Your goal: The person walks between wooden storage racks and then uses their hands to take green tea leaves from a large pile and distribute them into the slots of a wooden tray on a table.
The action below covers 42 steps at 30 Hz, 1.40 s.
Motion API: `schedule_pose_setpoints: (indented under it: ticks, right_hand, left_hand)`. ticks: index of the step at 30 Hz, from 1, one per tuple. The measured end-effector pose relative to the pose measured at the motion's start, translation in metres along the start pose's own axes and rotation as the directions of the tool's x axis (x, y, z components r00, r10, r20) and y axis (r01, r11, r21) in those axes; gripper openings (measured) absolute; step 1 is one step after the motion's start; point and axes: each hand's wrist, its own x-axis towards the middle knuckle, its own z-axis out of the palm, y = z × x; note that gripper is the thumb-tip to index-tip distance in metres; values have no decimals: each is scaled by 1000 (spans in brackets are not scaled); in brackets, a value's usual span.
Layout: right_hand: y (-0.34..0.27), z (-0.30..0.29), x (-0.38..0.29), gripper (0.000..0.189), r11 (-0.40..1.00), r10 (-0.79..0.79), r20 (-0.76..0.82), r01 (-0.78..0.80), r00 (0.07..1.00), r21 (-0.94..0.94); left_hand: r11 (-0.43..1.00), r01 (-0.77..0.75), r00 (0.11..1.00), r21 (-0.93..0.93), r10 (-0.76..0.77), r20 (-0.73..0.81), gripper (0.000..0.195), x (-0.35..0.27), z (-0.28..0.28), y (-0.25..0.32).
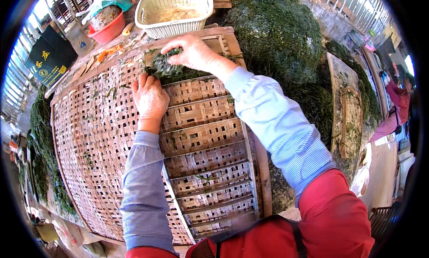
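A woven bamboo mat (pixel 97 134) lies before me, and on it rests a slatted frame (pixel 204 147) divided into long narrow compartments. In my right hand (pixel 192 53) is a clump of dark green seaweed (pixel 166 64), held over the far end of the frame. Seaweed fills part of a compartment just beneath it. My left hand (pixel 150 93) lies at the frame's left edge, fingers bent near the seaweed; whether they grip the edge is hard to tell. Small green shreds are scattered over the mat and in the nearer compartments.
Big heaps of green seaweed (pixel 274 33) rise at the right, beside a wooden board (pixel 345 107). More seaweed (pixel 50 157) hangs at the left. Beyond the mat stand a white plastic basket (pixel 174 27) and a red basin (pixel 109 30). Another person (pixel 397 104) is at the far right.
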Motion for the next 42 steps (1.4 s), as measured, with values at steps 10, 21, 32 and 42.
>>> schedule_pose_setpoints:
  ticks: [10,21,32,42]
  right_hand:
    - [34,-21,-59,21,896,117,-178,-181,977,-405]
    - [4,-10,-81,24,661,17,96,60,995,-748]
    - [26,-14,-100,26,892,79,16,-63,997,-448]
    - [77,-39,-149,61,858,279,-391,-411,877,-309]
  left_hand:
    - [998,-6,990,-59,-3,-144,38,1,-7,4]
    - [993,-115,991,25,113,66,36,2,4,1]
    - [988,-75,916,138,14,401,33,25,-31,17]
    - [941,-233,915,-245,298,273,53,33,4,115]
